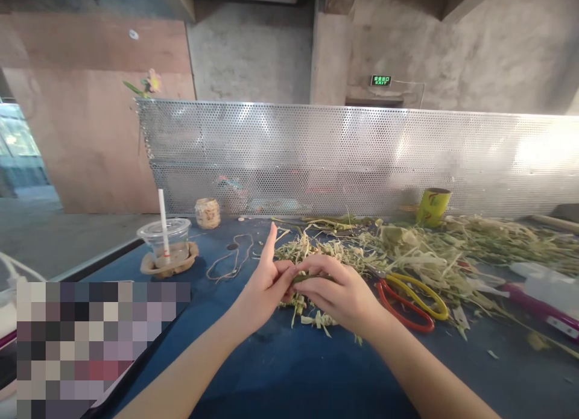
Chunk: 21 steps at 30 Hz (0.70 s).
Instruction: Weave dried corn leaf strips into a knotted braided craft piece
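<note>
My left hand [270, 280] is closed at the middle of the table, its thumb and fingers pinched together and one finger pointing straight up. Facing it, my right hand [337, 286] curls its fingers inward and meets the left fingertips. Between the two sits a thin green plant stem [302, 278], mostly covered by fingers. A pile of shredded pale-green plant strips [344, 250] lies just behind and under the hands. Scissors [394, 278] with red and yellow handles rest right of my right hand, their blades pointing into the strips.
On the left stand a clear plastic cup [175, 238] with a straw, a small woven jar [207, 213] and a loop of string [230, 259]. A yellow-green can [433, 207] and a purple tool [543, 310] are right. A perforated metal panel [289, 148] borders the blue table [271, 377].
</note>
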Tool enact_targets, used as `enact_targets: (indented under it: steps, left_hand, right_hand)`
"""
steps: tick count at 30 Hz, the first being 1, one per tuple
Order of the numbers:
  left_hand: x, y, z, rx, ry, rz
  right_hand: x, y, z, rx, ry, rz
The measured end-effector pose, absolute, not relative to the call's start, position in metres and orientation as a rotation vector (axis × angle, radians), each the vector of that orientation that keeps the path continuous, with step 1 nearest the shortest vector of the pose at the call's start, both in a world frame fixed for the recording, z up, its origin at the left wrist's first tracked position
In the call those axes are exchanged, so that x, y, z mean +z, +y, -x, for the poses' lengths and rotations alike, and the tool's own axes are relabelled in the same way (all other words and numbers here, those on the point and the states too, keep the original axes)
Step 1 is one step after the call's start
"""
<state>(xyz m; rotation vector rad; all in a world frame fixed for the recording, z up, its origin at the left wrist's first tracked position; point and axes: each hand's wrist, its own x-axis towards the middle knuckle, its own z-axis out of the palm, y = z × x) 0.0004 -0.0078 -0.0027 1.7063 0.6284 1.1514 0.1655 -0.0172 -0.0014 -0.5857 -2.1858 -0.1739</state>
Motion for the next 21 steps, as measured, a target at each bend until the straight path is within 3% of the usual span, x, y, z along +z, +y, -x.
enact_targets:
  steps: [6,21]
  left_hand:
    - [-0.001,-0.011,0.001,1.205,0.681,-1.820]
    - [0.000,-0.016,0.000,1.423,0.872,-2.344]
  right_hand:
    - [-0.004,-0.018,-0.167,-0.155,-2.139,0.513]
    - [0.008,-0.021,-0.157,0.504,-1.851,0.669]
